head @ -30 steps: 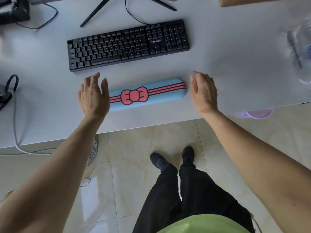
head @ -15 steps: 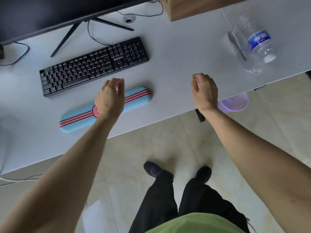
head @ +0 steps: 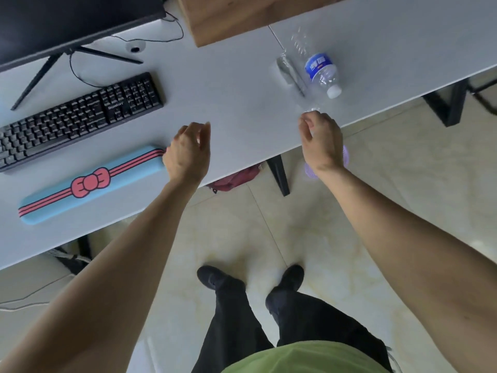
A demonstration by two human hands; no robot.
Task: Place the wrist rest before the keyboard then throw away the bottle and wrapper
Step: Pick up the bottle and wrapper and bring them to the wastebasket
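The blue wrist rest (head: 88, 184) with a red bow lies on the white desk (head: 231, 109), just in front of the black keyboard (head: 78, 119). A clear plastic bottle (head: 320, 70) with a blue label lies on its side at the right of the desk, with a clear crumpled wrapper (head: 290, 74) beside it. My left hand (head: 188, 154) hovers by the wrist rest's right end, fingers loosely curled, holding nothing. My right hand (head: 320, 141) is over the desk's front edge, just short of the bottle, fingers curled and empty.
A monitor (head: 67, 20) on a stand sits behind the keyboard, and a wooden box (head: 250, 14) stands at the back. Under the desk are a purple bin (head: 345, 157), a red bag (head: 236, 179) and black desk legs (head: 279, 176). Cables trail at left.
The view has swung right. Both hands left the wrist rest's ends and moved right; my right hand now nears the bottle. The wrist rest stays before the keyboard.
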